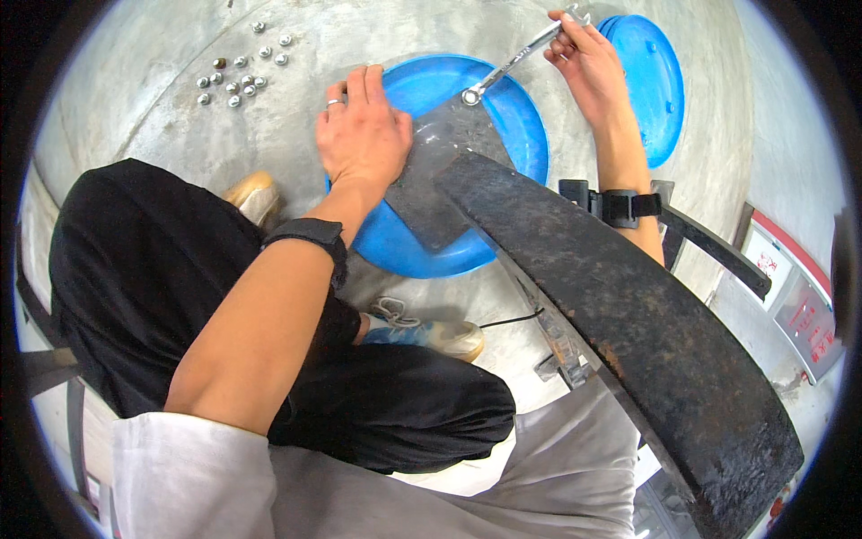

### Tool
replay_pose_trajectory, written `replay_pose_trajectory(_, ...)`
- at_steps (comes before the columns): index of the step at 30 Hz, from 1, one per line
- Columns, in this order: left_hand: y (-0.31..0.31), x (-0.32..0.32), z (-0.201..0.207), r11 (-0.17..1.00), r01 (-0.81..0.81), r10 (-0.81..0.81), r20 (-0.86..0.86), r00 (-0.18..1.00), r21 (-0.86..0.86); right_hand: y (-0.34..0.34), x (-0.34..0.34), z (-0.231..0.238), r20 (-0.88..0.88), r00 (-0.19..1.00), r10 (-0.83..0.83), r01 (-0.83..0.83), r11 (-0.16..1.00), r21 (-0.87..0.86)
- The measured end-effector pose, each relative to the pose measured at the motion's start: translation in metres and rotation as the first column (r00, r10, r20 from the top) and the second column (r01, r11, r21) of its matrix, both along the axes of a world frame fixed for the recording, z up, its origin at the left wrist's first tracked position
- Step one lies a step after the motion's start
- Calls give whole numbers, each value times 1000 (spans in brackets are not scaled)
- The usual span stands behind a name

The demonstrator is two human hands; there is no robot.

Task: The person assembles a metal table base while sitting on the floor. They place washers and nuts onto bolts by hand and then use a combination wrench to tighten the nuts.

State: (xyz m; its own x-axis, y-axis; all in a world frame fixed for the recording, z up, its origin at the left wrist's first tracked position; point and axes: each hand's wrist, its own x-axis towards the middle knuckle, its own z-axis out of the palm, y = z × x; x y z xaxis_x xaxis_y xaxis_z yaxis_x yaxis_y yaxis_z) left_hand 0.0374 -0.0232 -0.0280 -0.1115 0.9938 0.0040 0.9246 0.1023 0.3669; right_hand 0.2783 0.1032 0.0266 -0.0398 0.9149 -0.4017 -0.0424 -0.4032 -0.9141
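A round blue disc (519, 126) lies in the upper middle, with a dark square metal plate (438, 207) across it. My left hand (366, 130), wearing a ring, rests palm down over the left edge of the disc and plate. Its fingers are extended and slightly apart; the thumb is hidden. My right hand (588, 67) is closed around the upper end of a silver combination wrench (530, 52). The wrench's ring end sits around a fastener (470, 96) at the plate's far corner. A long, dark, curved metal arm (620, 296) overlaps the plate's near right side.
Several shiny cap-like nuts (241, 62) lie scattered on the grey floor (162, 54) at the upper left. More blue discs (651, 90) are stacked to the right. My shoes (453, 340) are close to the blue disc. A red-topped board (799, 296) stands far right.
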Motion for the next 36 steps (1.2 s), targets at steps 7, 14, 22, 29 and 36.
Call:
replay_pose_trajectory(7, 0, 0, 0, 1000, -9, 9, -17, 1000, -8, -3, -8, -3, 39, 999, -23, 20, 998, 64)
replay_pose_trajectory(14, 0, -3, 2, 1000, 0, 0, -16, 1000, -19, 2, -31, 2, 52, 999, 11, -15, 997, 71)
replay_pose_trajectory(22, 0, -1, 2, 999, -4, 3, -24, 1000, -34, 13, -55, -9, 151, 967, 205, -217, 974, 69)
replay_pose_trajectory(29, 0, -5, 0, 1000, -14, 14, -40, 999, -7, 0, -87, -10, 267, 882, 389, -411, 911, 30)
replay_pose_trajectory(36, 0, 0, 4, 999, -3, 2, -38, 999, -40, -7, -99, -8, 450, 683, 576, -700, 692, 177)
